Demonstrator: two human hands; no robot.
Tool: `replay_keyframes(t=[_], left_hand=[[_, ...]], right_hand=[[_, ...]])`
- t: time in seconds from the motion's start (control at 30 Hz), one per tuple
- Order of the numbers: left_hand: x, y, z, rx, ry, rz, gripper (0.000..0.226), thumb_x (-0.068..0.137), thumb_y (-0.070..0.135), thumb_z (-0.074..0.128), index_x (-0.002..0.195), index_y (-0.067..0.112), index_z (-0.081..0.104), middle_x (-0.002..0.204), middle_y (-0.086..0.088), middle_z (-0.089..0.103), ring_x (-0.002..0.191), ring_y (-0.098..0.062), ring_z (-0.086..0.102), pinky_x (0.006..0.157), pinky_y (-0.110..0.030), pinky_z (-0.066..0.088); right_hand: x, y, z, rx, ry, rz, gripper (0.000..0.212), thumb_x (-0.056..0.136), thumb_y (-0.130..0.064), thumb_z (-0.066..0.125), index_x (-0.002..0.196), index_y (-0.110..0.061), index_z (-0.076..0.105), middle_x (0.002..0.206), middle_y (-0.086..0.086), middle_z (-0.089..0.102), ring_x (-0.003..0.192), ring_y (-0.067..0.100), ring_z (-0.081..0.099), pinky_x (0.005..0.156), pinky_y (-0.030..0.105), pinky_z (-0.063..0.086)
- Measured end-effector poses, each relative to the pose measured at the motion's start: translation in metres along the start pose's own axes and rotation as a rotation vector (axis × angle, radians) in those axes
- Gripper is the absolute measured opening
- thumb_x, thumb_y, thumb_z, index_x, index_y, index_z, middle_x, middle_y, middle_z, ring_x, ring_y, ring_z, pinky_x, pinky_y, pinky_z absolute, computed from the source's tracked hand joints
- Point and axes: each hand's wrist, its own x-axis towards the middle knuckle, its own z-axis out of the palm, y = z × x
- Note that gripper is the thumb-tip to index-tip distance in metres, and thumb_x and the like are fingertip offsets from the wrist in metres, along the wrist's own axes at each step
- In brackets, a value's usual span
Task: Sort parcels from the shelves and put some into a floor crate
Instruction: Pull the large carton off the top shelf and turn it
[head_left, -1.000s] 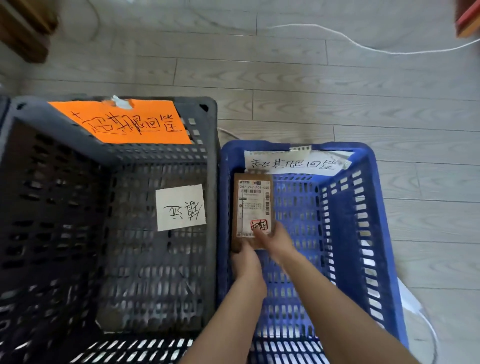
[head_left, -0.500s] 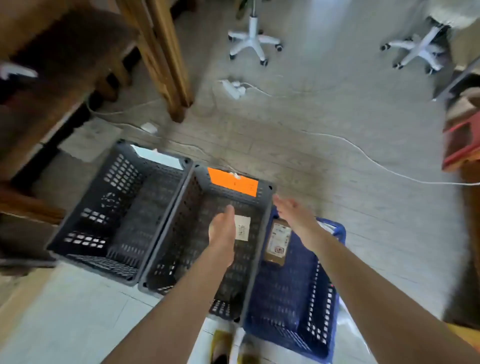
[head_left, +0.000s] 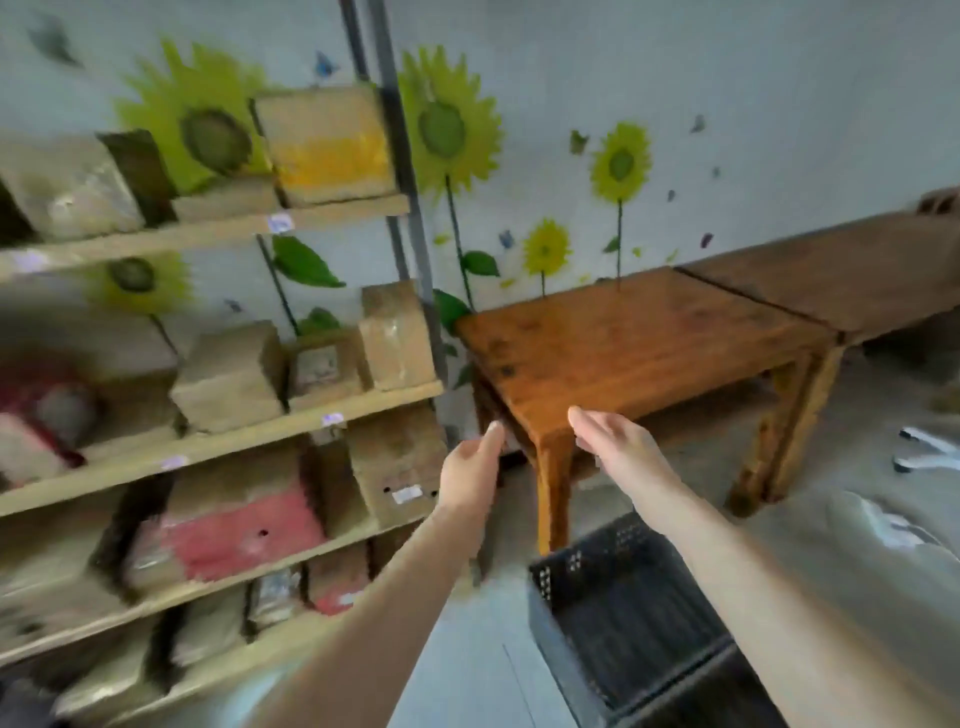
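Near the middle of the view, two bare forearms reach forward and away from the person. The left hand (head_left: 470, 467) has its fingers straight and together, pointing up and away, with the palm turned to the right; it grips nothing. The right hand (head_left: 618, 449) is just beside it, fingers stretched out and relaxed, palm turned left and down, also without anything in it. The two hands are apart from each other and appear in front of the near corner of a brown wooden table (head_left: 649, 353). Whether either hand touches the table cannot be told, as the whole view is blurred.

On the left stands a set of wooden shelves (head_left: 234, 440) with a grey metal upright, several boards high. Parcels fill each board: a cardboard box with a yellow band (head_left: 327, 145) on the top one, plain cardboard boxes (head_left: 228, 376) side by side on the next, a brown and red parcel (head_left: 234, 530) lower down, and smaller packets below that.

A dark slotted floor crate (head_left: 587, 543) sits near the person on the right, under the right forearm and just in front of the table leg. What shows of its inside is dark perforated wall.

Yellow sunflower decals (head_left: 447, 130) cover the far wall.
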Motion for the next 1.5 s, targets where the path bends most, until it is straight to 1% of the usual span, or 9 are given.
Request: replay_keyframes(t=[0.13,0.37,0.47,0.53,0.77,0.9,1.13,1.33,1.5], left_hand=[[-0.003,0.043,-0.174,-0.129,0.189,0.088,0.040,0.087,0.046,0.055,0.107,0.011,0.060,0.115,-0.013,0.060,0.110,-0.025,0.056,0.085,-0.033,0.043],[-0.036,0.113,-0.410,-0.152,0.422,0.323,0.048,0.087,0.049,0.053,0.114,0.010,0.061,0.088,-0.007,0.063,0.075,-0.015,0.047,0.072,-0.028,0.039],[-0.045,0.139,-0.473,-0.167,0.472,0.368,0.024,0.090,0.045,0.052,0.092,0.022,0.057,0.090,0.001,0.057,0.088,-0.017,0.053,0.085,-0.034,0.046],[-0.047,0.155,-0.506,-0.172,0.493,0.414,0.022,0.090,0.045,0.052,0.080,0.025,0.052,0.088,0.003,0.054,0.080,-0.014,0.052,0.072,-0.029,0.043],[-0.009,0.206,-0.594,-0.163,0.566,0.533,0.031,0.092,0.042,0.050,0.106,0.015,0.059,0.101,-0.001,0.053,0.099,-0.018,0.049,0.091,-0.032,0.035],[0.011,0.248,-0.633,-0.177,0.632,0.596,0.049,0.092,0.043,0.050,0.132,0.014,0.046,0.117,-0.001,0.056,0.109,-0.018,0.051,0.096,-0.034,0.039],[0.014,0.328,-0.715,-0.058,0.859,0.811,0.025,0.093,0.036,0.048,0.075,0.020,0.053,0.080,0.000,0.054,0.074,-0.014,0.051,0.066,-0.026,0.040],[0.008,0.383,-0.817,0.036,1.049,0.942,0.043,0.091,0.036,0.052,0.123,0.007,0.055,0.108,-0.005,0.057,0.099,-0.021,0.052,0.081,-0.028,0.037],[0.008,0.415,-0.904,0.135,1.187,0.969,0.056,0.093,0.033,0.050,0.138,0.003,0.038,0.132,-0.016,0.051,0.116,-0.031,0.051,0.080,-0.031,0.037]], right_hand=[[-0.010,-0.096,0.131,0.060,-0.128,-0.134,0.044,0.089,-0.050,0.050,0.106,-0.011,0.061,0.122,0.011,0.060,0.115,0.025,0.055,0.105,0.044,0.038],[-0.034,-0.238,0.304,0.077,-0.292,-0.353,0.056,0.083,-0.057,0.052,0.124,-0.019,0.056,0.128,-0.002,0.057,0.119,0.016,0.052,0.108,0.038,0.037],[-0.036,-0.289,0.351,0.088,-0.329,-0.451,0.044,0.085,-0.053,0.052,0.117,-0.022,0.057,0.120,-0.004,0.059,0.118,0.015,0.053,0.107,0.037,0.038],[-0.034,-0.320,0.378,0.103,-0.341,-0.517,0.033,0.087,-0.049,0.053,0.110,-0.025,0.056,0.114,-0.005,0.059,0.116,0.015,0.054,0.106,0.036,0.040],[-0.001,-0.404,0.465,0.167,-0.375,-0.664,0.046,0.088,-0.045,0.054,0.122,-0.013,0.056,0.119,0.000,0.060,0.117,0.015,0.055,0.105,0.034,0.040],[0.025,-0.459,0.500,0.150,-0.299,-0.803,0.054,0.083,-0.054,0.054,0.123,-0.017,0.057,0.123,-0.001,0.062,0.114,0.012,0.057,0.104,0.037,0.042],[0.033,-0.586,0.540,0.317,-0.113,-1.114,0.041,0.090,-0.031,0.057,0.123,-0.007,0.054,0.125,0.005,0.059,0.114,0.012,0.054,0.091,0.019,0.038],[0.036,-0.668,0.573,0.376,0.229,-1.156,0.033,0.089,-0.022,0.055,0.119,-0.009,0.057,0.129,0.008,0.056,0.121,0.020,0.050,0.103,0.034,0.041],[0.044,-0.698,0.591,0.351,0.470,-1.056,0.046,0.089,-0.018,0.056,0.132,-0.010,0.043,0.137,0.009,0.046,0.122,0.025,0.048,0.087,0.026,0.036]])
